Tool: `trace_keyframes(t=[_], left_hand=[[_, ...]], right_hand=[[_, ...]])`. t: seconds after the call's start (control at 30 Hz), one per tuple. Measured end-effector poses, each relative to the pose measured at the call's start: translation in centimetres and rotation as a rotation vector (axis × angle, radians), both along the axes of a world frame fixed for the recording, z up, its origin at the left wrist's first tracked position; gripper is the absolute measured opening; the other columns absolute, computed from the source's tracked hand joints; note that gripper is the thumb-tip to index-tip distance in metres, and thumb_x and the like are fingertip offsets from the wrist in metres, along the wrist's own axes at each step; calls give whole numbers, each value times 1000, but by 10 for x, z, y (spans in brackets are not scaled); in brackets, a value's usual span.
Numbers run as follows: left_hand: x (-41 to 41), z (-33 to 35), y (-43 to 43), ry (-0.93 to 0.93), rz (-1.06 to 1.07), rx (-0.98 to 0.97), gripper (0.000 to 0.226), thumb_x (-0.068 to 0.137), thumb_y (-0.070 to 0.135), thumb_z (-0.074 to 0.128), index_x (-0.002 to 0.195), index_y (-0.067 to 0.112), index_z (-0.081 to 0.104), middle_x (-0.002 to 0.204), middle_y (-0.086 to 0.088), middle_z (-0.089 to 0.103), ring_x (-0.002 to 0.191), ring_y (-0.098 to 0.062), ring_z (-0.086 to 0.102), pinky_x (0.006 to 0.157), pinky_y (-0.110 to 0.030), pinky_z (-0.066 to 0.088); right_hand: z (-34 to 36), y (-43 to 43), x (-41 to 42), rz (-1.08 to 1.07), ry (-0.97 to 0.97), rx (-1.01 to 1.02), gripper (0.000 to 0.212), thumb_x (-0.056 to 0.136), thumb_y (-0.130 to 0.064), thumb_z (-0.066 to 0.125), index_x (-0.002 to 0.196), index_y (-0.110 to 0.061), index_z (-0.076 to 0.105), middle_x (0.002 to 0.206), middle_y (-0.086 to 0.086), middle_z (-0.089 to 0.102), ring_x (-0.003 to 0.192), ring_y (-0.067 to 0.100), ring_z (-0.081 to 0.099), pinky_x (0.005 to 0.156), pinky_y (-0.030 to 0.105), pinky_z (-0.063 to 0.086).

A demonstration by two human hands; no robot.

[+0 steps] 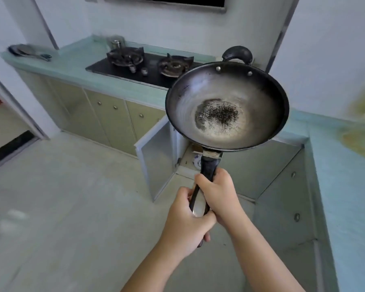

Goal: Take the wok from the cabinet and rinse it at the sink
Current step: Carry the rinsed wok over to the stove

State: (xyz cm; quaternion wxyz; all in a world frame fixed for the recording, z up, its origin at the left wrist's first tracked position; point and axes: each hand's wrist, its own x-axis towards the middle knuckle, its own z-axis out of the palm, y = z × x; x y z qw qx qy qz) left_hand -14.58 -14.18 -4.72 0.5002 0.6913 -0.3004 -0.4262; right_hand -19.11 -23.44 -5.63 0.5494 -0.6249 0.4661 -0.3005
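Both grips — left (184, 223), right (216, 193) — clamp one wok's (227, 106) single handle (208, 165).

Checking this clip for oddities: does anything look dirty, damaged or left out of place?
Yes. The wok has a dark speckled patch in its bowl, and the cabinet door beneath the counter hangs open.

Wok (227, 106) sits at centre, held in the air; hands (200, 207) at 6 o'clock, stove (143, 66) at 11, open cabinet (156, 159) beneath at 7, counter (343, 175) at 3.
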Motion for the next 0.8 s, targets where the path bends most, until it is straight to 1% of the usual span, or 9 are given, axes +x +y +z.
trace_keyframes(t=[0.03,0.1,0.2,0.3,0.47,0.67,0.8], left_hand=[[12,-1,3,-2,17,-3,22,77,4,60,91,13,46,45,3,50,30,-14,44,35,-19,30],[38,-3,9,-7,39,-5,22,77,6,61,90,15,46,48,3,51,31,-14,45,36,-19,31],[90,-6,16,-8,60,-13,21,76,8,61,86,19,46,46,4,51,33,-15,46,37,-20,32],[150,-5,21,-25,61,-18,22,77,6,59,86,22,46,45,1,51,34,-15,45,36,-19,31],[255,-2,40,-72,67,-10,22,77,5,60,88,18,46,52,0,52,34,-14,46,35,-18,30],[350,-8,45,-58,94,2,22,77,5,61,90,17,46,53,-1,53,35,-14,47,34,-17,31],[401,-14,35,-34,115,13,24,78,4,61,91,18,46,59,-3,54,36,-12,49,35,-19,33]], right_hand=[[-1,2,13,15,6,3,34,75,-6,54,58,-14,27,43,-11,26,45,11,26,44,22,24],[-2,8,41,47,10,14,29,76,-5,54,61,-13,29,50,-4,28,50,16,28,46,24,25],[-2,13,95,73,10,29,25,76,-6,54,64,-11,33,54,2,31,57,18,32,51,29,28],[0,19,157,69,-1,44,20,75,-9,55,67,-9,37,59,8,35,58,21,36,54,33,32],[1,39,261,58,-29,40,23,75,-8,54,64,-10,34,53,0,30,53,18,31,51,29,28],[-5,44,359,86,-29,76,26,76,-6,54,62,-11,33,53,3,31,55,19,33,52,30,29],[-13,33,413,115,-13,98,22,76,-6,54,63,-11,36,57,7,34,56,20,37,52,31,31]])
